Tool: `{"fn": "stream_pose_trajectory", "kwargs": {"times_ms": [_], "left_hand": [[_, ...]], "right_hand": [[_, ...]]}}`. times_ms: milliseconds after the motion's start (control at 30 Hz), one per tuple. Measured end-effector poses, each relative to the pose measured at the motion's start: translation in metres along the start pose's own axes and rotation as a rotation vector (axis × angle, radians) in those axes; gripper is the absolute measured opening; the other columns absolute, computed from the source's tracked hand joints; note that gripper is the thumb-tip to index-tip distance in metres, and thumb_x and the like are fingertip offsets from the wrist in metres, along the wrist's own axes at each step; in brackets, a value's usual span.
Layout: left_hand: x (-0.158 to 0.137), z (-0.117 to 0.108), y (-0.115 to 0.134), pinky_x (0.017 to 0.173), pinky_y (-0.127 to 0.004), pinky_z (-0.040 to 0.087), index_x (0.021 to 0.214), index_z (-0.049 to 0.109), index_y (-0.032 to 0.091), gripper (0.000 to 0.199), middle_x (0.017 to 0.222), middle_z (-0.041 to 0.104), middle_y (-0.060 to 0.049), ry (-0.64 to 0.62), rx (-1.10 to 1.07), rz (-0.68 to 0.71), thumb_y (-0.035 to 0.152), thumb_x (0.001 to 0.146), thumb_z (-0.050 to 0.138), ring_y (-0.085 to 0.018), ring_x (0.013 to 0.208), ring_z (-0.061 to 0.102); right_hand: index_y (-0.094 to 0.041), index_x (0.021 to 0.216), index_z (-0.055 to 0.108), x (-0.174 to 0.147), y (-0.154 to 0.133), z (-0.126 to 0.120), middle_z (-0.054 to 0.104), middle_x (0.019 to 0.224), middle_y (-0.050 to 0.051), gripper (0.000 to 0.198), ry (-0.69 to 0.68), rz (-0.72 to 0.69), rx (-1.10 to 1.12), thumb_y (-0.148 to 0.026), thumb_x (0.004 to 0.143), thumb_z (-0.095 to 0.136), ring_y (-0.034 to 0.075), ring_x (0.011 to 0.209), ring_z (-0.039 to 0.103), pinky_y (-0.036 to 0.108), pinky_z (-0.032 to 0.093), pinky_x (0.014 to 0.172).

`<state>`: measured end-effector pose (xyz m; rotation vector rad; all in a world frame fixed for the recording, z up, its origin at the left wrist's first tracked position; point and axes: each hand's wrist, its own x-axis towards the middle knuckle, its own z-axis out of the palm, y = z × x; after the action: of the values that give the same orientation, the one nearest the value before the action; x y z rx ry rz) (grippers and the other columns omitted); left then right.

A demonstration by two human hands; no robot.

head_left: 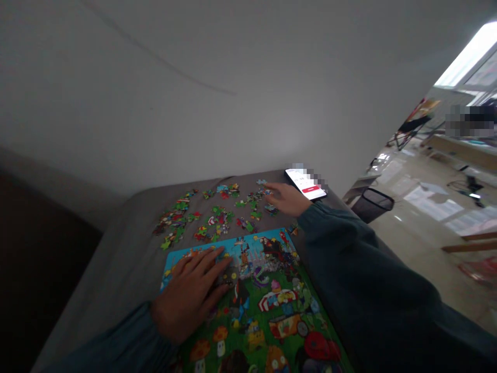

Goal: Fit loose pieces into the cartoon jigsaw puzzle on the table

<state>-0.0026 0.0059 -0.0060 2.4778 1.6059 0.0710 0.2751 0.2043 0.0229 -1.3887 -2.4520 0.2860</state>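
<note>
My left hand (196, 292) lies flat with fingers spread on the upper left of a colourful cartoon jigsaw board (267, 326), over its blue sky strip and green lower part. Beyond the board, my right hand (286, 198) reaches among loose jigsaw pieces (219, 217). Its index finger is stretched out, with the tip at or just beside a light blue jigsaw piece (261, 182); I cannot tell whether they touch. Below that hand lies a small dark bluish piece (271, 209). Nothing shows gripped in either hand.
A phone (305, 184) with a lit screen lies right of my right hand, near the wall (233, 129). Grey cloth (128, 233) covers the table. Beyond the right edge stand a dark mesh bin (373, 204) and a shiny floor (423, 228) with furniture.
</note>
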Motion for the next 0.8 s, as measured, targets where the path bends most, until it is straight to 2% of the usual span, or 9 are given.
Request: {"fn": "stream_pose_trajectory", "kwargs": {"times_ms": [100, 200, 400, 500, 633, 800], "left_hand": [[0.000, 0.003, 0.001, 0.114, -0.059, 0.038, 0.142, 0.055, 0.034, 0.045, 0.152, 0.053, -0.007, 0.051, -0.011, 0.009, 0.046, 0.100, 0.046, -0.031, 0.143, 0.045], [-0.001, 0.000, 0.004, 0.112, -0.062, 0.039, 0.137, 0.060, 0.033, 0.040, 0.152, 0.053, -0.007, 0.134, -0.009, -0.007, 0.040, 0.098, 0.051, -0.035, 0.146, 0.039], [0.001, -0.011, 0.003, 0.107, -0.067, 0.042, 0.129, 0.066, 0.028, 0.035, 0.150, 0.055, -0.010, 0.292, 0.009, -0.035, 0.035, 0.099, 0.050, -0.039, 0.147, 0.035], [0.002, -0.010, 0.000, 0.106, -0.069, 0.042, 0.128, 0.066, 0.027, 0.035, 0.150, 0.054, -0.011, 0.272, 0.036, -0.030, 0.034, 0.099, 0.049, -0.040, 0.148, 0.034], [0.001, -0.013, 0.003, 0.106, -0.069, 0.042, 0.124, 0.068, 0.024, 0.033, 0.151, 0.053, -0.012, 0.256, 0.032, -0.030, 0.030, 0.097, 0.051, -0.042, 0.147, 0.035], [0.000, -0.023, 0.008, 0.109, -0.068, 0.039, 0.127, 0.067, 0.024, 0.035, 0.155, 0.050, -0.010, 0.196, 0.028, -0.074, 0.029, 0.097, 0.050, -0.041, 0.149, 0.033]], "right_hand": [[-0.014, 0.142, 0.056, 0.030, -0.005, -0.008, 0.061, 0.142, 0.015, 0.046, -0.013, 0.005, -0.032, -0.027, 0.098, 0.052, 0.028, 0.131, 0.060, 0.044, 0.046, 0.112], [-0.012, 0.140, 0.058, 0.059, -0.017, -0.003, 0.063, 0.140, 0.016, 0.046, -0.070, -0.011, -0.074, -0.021, 0.095, 0.057, 0.029, 0.129, 0.061, 0.045, 0.045, 0.112], [-0.021, 0.142, 0.058, 0.100, -0.081, 0.029, 0.063, 0.141, 0.008, 0.046, -0.170, -0.191, -0.099, -0.025, 0.096, 0.060, 0.022, 0.130, 0.059, 0.035, 0.044, 0.112], [-0.021, 0.139, 0.060, 0.112, -0.112, 0.047, 0.062, 0.142, 0.009, 0.045, -0.196, -0.250, -0.115, -0.021, 0.094, 0.062, 0.024, 0.131, 0.058, 0.038, 0.044, 0.112], [-0.018, 0.120, 0.072, 0.118, -0.127, 0.063, 0.070, 0.129, 0.012, 0.029, -0.232, -0.308, -0.143, -0.017, 0.093, 0.061, 0.028, 0.124, 0.062, 0.041, 0.046, 0.108], [-0.013, 0.118, 0.071, 0.113, -0.126, 0.054, 0.070, 0.125, 0.014, 0.028, -0.211, -0.359, -0.124, -0.016, 0.091, 0.065, 0.027, 0.119, 0.063, 0.039, 0.046, 0.105]]}}
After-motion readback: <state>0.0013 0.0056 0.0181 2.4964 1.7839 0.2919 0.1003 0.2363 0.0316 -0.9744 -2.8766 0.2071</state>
